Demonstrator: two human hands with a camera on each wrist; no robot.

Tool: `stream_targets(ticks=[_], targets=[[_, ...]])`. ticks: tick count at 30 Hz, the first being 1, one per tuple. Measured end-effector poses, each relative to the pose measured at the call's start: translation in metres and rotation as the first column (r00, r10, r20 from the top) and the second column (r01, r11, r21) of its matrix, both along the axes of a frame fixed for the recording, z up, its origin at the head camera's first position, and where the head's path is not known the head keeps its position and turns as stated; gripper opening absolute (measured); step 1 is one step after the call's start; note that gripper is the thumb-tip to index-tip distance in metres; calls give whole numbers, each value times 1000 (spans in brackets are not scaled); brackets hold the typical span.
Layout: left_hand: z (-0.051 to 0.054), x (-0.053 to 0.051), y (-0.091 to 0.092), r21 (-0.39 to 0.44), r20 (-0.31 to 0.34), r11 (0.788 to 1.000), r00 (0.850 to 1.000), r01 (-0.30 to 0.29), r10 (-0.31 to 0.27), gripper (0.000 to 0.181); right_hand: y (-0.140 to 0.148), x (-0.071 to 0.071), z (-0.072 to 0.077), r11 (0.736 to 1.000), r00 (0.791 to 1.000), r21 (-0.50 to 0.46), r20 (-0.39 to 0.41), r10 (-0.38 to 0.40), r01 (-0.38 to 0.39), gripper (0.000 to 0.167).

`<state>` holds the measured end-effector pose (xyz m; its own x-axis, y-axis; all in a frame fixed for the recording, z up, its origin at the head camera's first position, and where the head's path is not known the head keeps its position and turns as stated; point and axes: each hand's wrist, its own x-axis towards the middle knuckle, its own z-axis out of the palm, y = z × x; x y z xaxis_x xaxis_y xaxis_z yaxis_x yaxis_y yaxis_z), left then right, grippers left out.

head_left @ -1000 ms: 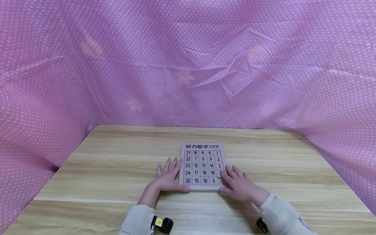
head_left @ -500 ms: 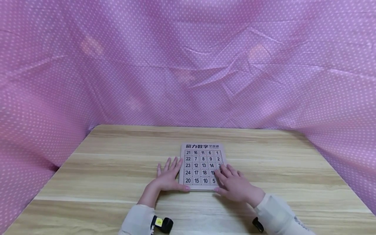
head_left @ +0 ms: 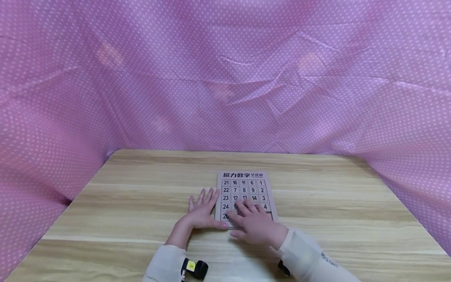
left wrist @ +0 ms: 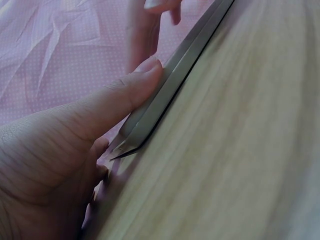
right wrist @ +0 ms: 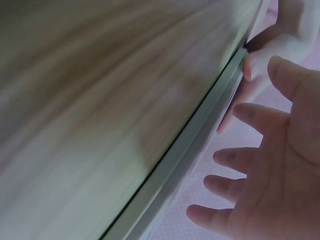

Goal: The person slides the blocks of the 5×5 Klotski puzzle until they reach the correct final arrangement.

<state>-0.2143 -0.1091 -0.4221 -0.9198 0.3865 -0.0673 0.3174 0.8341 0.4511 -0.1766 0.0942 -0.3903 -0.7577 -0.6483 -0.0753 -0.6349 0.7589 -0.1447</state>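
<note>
A pale number puzzle board [head_left: 243,226] lies flat on the wooden table, its tiles in rows. My left hand [head_left: 201,215] is spread at its left side, fingers along the edge and thumb on the near left corner; in the left wrist view the thumb [left wrist: 147,80] rests on the rim. My right hand [head_left: 257,227] is over the lower rows, fingers spread, hiding several tiles. The right wrist view shows this hand [right wrist: 270,165] palm towards the board's side [right wrist: 185,155], holding nothing; fingertip contact I cannot tell. Tile 4 [head_left: 265,206] shows above a bottom right gap.
The wooden table [head_left: 141,172] extends around the board. Pink dotted cloth [head_left: 225,78] hangs behind it and along both sides. A black device with a yellow label [head_left: 191,266] is on the left wrist; another black one [head_left: 283,268] shows by the right sleeve.
My right hand has moved left across the board's lower part, from its right edge. Tile 4 is now uncovered, while several lower tiles are hidden. My left hand has stayed in place.
</note>
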Motion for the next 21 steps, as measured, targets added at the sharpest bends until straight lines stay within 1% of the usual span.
stream_targets(ticks=[4,10,16,21], targets=[[0,0,0,-6,-2,1000,1000,-2,2,112,-7,2,2,1000,1000,17,9,12,-12,55],[0,1,1,-4,0,1000,1000,-7,7,112,-7,4,4,1000,1000,27,20,2,-2,54],[-1,4,4,9,1,1000,1000,-7,7,112,1,4,2,1000,998,13,57,-16,15,54],[-1,5,5,13,0,1000,1000,-23,23,113,11,5,0,1000,998,3,51,-22,22,54]])
